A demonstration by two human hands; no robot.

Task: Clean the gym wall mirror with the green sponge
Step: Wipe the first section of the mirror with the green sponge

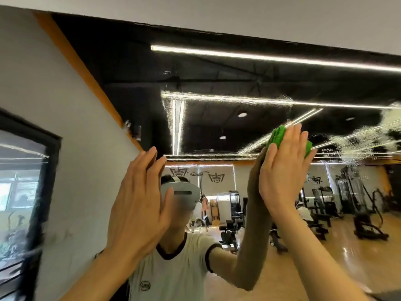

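The right hand [284, 170] lay flat, fingers straight, pressing the green sponge [280, 135] against the gym wall mirror [217, 83]. The sponge sat between palm and glass, its edges showing above the fingertips and at the thumb side. The left hand [138, 205] was raised with fingers extended and released, holding nothing, just beside the mirror; contact with the glass could not be determined. Wet streaks [358, 135] marked the glass to the right of the sponge.
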